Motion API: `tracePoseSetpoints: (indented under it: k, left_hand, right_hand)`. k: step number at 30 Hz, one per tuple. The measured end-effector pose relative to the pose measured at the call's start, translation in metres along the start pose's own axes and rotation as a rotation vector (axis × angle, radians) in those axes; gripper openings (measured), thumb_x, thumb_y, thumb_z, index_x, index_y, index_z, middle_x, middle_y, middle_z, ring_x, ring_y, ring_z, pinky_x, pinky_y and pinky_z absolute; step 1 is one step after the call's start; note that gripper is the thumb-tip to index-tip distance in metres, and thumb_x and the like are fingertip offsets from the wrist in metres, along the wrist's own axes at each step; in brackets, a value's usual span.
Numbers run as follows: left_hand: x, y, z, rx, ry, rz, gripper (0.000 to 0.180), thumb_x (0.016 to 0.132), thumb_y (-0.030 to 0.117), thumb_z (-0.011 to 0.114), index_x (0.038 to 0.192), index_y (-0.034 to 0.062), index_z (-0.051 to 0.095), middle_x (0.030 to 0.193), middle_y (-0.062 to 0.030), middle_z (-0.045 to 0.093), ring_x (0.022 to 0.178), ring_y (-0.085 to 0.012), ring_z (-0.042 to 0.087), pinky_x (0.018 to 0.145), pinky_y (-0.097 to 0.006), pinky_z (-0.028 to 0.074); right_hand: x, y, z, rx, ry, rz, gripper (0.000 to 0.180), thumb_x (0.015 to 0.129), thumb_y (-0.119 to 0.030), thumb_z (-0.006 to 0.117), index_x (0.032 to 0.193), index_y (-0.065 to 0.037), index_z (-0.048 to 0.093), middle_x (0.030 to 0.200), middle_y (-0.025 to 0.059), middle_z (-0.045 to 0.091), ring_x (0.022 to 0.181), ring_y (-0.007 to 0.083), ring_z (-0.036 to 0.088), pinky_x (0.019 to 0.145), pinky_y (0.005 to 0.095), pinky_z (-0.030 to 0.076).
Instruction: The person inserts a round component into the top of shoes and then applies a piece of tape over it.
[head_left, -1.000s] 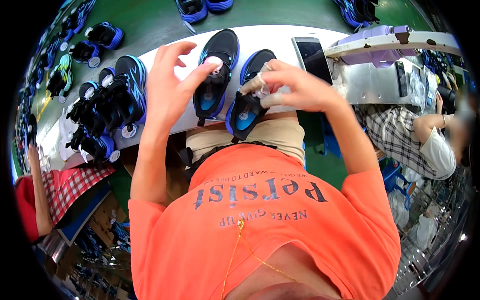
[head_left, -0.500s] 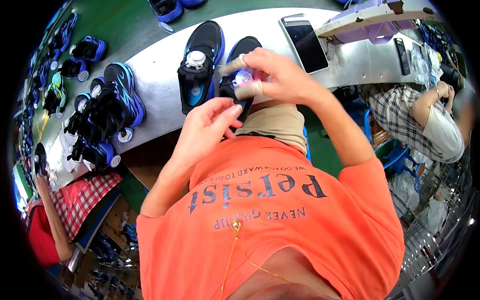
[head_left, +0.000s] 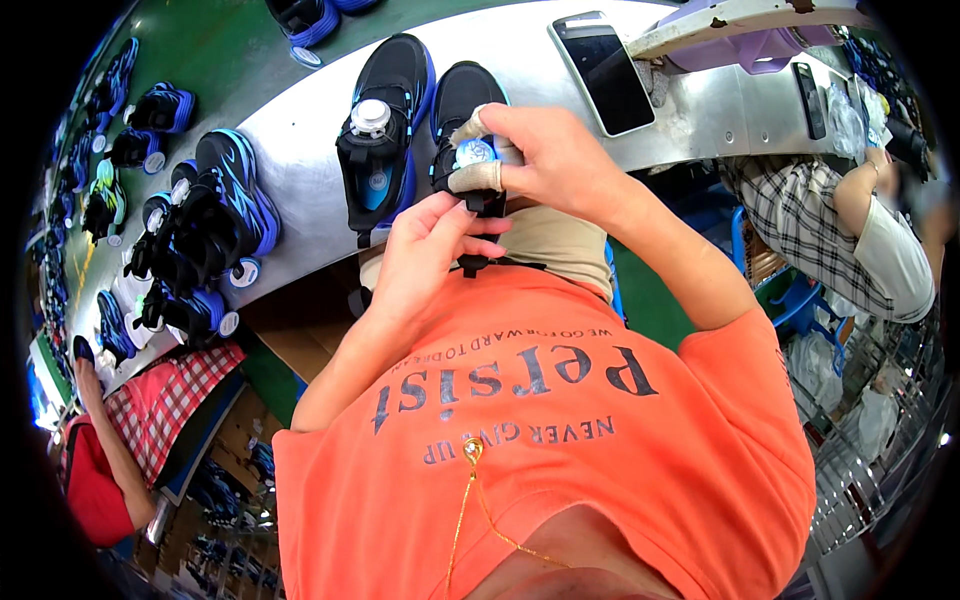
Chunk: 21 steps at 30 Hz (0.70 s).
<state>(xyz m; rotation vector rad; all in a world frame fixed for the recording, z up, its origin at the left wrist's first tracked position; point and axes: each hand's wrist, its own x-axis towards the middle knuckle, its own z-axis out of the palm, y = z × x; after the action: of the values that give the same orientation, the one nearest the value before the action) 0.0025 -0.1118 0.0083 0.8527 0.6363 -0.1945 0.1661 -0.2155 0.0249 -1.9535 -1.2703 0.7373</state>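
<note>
Two black sneakers with blue soles stand side by side on the metal table, toes pointing away from me. Over the right sneaker [head_left: 468,92], my right hand [head_left: 550,165] closes thumb and forefinger, both in beige finger covers, around the round pale-blue dial [head_left: 475,152] on its tongue. At that shoe's near end, my left hand [head_left: 428,245] is closed, thumb and fingertips pinching its black collar edge; the exact spot is partly hidden by the fingers. The left sneaker [head_left: 392,75], untouched, carries a round white dial [head_left: 370,118] and shows a blue insole.
A phone [head_left: 603,75] lies to the right of the sneakers, near a chipped white bar [head_left: 740,28] and a purple object [head_left: 755,50]. Several sneakers [head_left: 235,185] are heaped on the left. Co-workers sit at both sides, one in a plaid garment [head_left: 810,220].
My right thumb and forefinger have settled around the right sneaker's dial. My left fingers have come up against the shoe's near edge. The view has shifted slightly.
</note>
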Motion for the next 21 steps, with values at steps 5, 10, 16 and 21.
tracePoseSetpoints:
  k: [5, 10, 16, 21]
  left_hand:
    - [-0.002, 0.011, 0.008, -0.228, 0.023, -0.032, 0.031, 0.098, 0.024, 0.044, 0.112, -0.0018, 0.055, 0.1, -0.0163, 0.067, 0.08, -0.0192, 0.066, 0.069, -0.027, 0.05]
    - [0.003, -0.002, 0.007, -0.15, 0.011, -0.018, 0.031, 0.098, 0.014, 0.038, 0.115, -0.0072, 0.052, 0.112, -0.0145, 0.061, 0.1, -0.0281, 0.064, 0.078, -0.033, 0.054]
    - [0.007, -0.001, 0.009, -0.134, 0.023, -0.047, 0.03, 0.099, 0.015, 0.038, 0.114, -0.0059, 0.053, 0.112, -0.0141, 0.061, 0.1, -0.0275, 0.064, 0.077, -0.033, 0.054]
    - [0.013, -0.003, 0.007, -0.17, -0.006, -0.036, 0.031, 0.099, 0.017, 0.039, 0.114, -0.0055, 0.053, 0.112, -0.0144, 0.061, 0.099, -0.0268, 0.064, 0.077, -0.033, 0.054]
  right_hand:
    - [0.005, 0.016, -0.009, 0.091, -0.097, -0.18, 0.031, 0.078, -0.021, 0.07, 0.105, -0.007, 0.065, 0.072, 0.0039, 0.055, 0.06, 0.0172, 0.048, 0.059, 0.0286, 0.043]
    - [-0.001, -0.002, -0.007, -0.009, -0.064, 0.068, 0.034, 0.077, -0.023, 0.072, 0.109, -0.011, 0.065, 0.081, 0.0052, 0.056, 0.072, 0.0167, 0.05, 0.064, 0.0285, 0.043]
    - [0.003, 0.002, -0.022, 0.049, -0.189, -0.029, 0.034, 0.077, -0.02, 0.072, 0.109, -0.011, 0.065, 0.085, 0.0063, 0.055, 0.074, 0.0181, 0.051, 0.067, 0.0283, 0.045]
    - [-0.004, 0.004, -0.005, 0.016, -0.023, 0.072, 0.034, 0.078, -0.017, 0.07, 0.111, -0.011, 0.065, 0.084, 0.0064, 0.055, 0.075, 0.0181, 0.051, 0.068, 0.0288, 0.044]
